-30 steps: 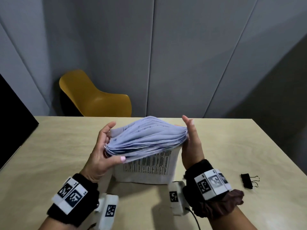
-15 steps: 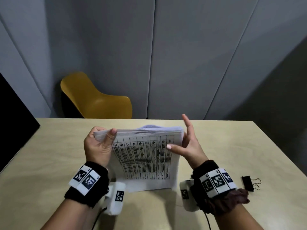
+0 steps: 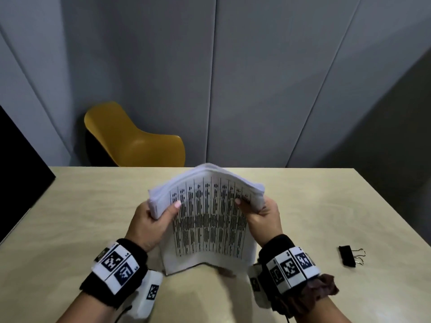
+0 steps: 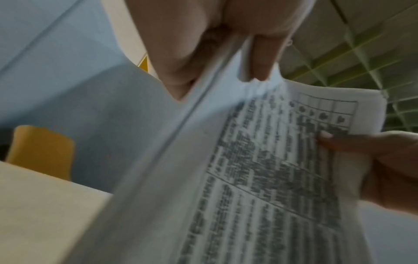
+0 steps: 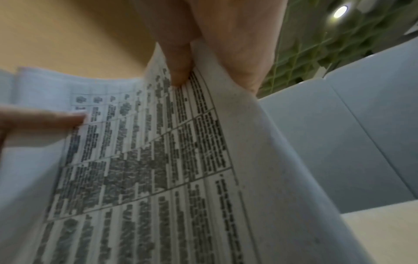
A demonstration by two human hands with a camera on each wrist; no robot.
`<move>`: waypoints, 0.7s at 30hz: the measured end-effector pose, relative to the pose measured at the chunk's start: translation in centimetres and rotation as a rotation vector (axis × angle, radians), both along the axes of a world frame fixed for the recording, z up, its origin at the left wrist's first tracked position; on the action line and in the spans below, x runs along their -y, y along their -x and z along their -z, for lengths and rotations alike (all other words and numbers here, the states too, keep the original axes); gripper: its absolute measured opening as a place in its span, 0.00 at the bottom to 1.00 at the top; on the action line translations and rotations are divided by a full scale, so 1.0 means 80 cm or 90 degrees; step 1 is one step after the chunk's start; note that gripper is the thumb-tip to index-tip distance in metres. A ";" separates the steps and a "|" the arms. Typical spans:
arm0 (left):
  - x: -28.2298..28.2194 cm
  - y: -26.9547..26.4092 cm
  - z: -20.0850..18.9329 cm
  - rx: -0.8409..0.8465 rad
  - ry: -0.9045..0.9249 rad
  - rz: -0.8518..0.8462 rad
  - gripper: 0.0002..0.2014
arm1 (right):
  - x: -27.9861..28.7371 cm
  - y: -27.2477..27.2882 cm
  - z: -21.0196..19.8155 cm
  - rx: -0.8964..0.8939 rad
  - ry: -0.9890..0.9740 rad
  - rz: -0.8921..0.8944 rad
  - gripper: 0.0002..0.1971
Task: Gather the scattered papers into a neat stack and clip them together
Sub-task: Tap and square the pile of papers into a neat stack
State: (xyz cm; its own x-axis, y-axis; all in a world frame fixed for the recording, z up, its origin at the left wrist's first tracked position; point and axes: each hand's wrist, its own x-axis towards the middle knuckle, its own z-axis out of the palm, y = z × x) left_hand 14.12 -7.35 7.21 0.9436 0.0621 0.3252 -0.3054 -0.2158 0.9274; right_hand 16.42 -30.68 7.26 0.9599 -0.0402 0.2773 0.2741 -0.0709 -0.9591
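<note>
A stack of white papers with a printed table stands on its lower edge on the table, its top bowed up into an arch. My left hand grips its upper left corner, thumb on the printed face. My right hand grips the upper right corner the same way. The left wrist view shows the papers pinched between thumb and fingers; the right wrist view shows the papers pinched too. A black binder clip lies on the table to the right, away from both hands.
A yellow chair stands behind the table's far edge. Grey wall panels rise behind it. A black panel borders the table on the left.
The papers went from fanned and curved to upright and squared, and now bow upward at the top. My right hand moved from the side edge to a thumb-and-finger grip on the corner.
</note>
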 end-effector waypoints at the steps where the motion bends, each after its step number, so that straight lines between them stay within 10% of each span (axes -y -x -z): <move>1: 0.004 0.001 0.000 0.021 0.001 -0.013 0.14 | -0.003 0.002 -0.002 0.013 -0.018 0.012 0.09; 17: 0.015 0.030 0.044 -0.101 -0.042 -0.026 0.04 | -0.001 0.033 0.046 -0.103 0.021 0.042 0.14; 21: 0.004 0.032 0.061 -0.086 -0.148 -0.050 0.32 | 0.001 0.037 0.053 -0.127 0.050 0.053 0.19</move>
